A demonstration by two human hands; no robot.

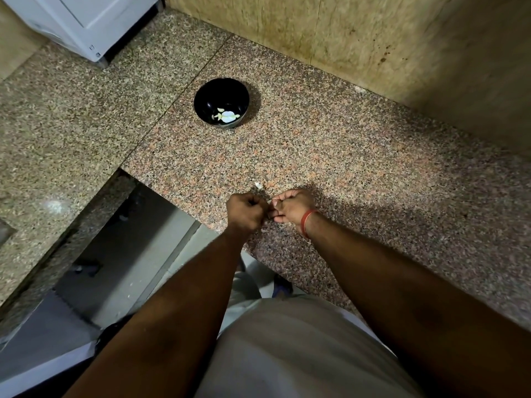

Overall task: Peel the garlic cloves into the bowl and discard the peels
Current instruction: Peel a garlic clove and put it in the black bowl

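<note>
A black bowl [221, 90] stands on the speckled granite counter [344, 156] and holds several pale peeled garlic cloves [225, 115]. Near the counter's front edge my left hand [245, 212] and my right hand [293, 209] meet, fingers curled. Between their fingertips a small pale garlic clove [269, 201] is pinched, mostly hidden. A white scrap of peel [258, 185] lies on the counter just beyond my hands. My right wrist wears a red thread band.
A white appliance [86, 21] stands at the back left. A stained beige wall [373, 38] runs behind the counter. The counter steps down at the left, with an opening [120, 254] to the floor below its front edge.
</note>
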